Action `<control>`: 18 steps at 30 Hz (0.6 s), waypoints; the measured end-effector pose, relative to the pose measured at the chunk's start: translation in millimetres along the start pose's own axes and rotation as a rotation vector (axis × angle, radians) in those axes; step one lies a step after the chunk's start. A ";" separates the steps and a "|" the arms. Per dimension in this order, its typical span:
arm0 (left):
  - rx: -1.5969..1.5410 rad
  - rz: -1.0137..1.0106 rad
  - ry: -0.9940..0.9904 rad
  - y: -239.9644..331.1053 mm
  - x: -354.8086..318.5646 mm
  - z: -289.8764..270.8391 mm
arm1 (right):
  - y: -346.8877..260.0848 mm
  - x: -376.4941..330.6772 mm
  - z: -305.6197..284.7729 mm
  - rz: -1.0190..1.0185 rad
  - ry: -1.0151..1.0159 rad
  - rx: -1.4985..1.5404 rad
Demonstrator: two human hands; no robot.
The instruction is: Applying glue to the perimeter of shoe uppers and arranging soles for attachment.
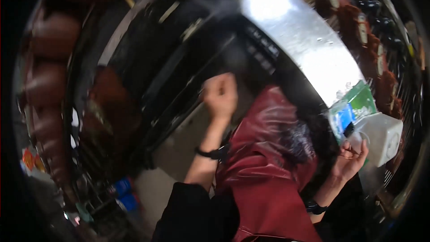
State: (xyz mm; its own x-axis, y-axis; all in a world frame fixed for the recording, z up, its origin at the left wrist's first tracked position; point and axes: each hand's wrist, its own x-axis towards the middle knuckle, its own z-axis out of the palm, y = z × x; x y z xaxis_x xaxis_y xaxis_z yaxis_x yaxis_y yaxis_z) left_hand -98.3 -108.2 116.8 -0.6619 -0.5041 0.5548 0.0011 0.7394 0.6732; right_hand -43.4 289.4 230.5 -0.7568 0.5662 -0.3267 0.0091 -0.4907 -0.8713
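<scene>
The right hand [351,159] curls its grip around a white plastic jug [380,136] at the edge of the shiny metal table [309,40]. It should hold on tight and keep the jug upright. The jug looks smooth and boxy. The left hand [220,95] is a raised fist, grasping nothing I can see.

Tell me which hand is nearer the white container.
Right. The right hand is touching the white container from below-left; the left hand is raised far left of it.
</scene>
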 end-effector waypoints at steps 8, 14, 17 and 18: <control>1.368 -0.694 0.195 -268.8 -92.5 -308.7 | 5.6 -18.8 5.6 0.115 -0.105 0.028; 0.722 -0.256 -0.083 -208.3 -31.3 -18.3 | -1.1 -34.0 8.5 -0.020 0.042 0.018; 0.464 -0.034 -0.243 -134.4 -36.9 60.4 | -4.1 -37.6 -16.3 -0.111 0.022 0.077; 0.392 0.023 -0.271 -106.7 -38.4 79.3 | -2.3 -33.0 -30.3 -0.206 0.046 0.098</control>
State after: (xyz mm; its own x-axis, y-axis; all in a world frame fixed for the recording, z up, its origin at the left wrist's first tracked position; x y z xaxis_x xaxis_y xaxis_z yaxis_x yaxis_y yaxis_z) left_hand -132.4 -132.4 -15.1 -0.8369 -0.3898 0.3842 -0.2308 0.8879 0.3979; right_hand 1.4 291.9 232.2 -0.7052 0.6897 -0.1641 -0.2076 -0.4222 -0.8824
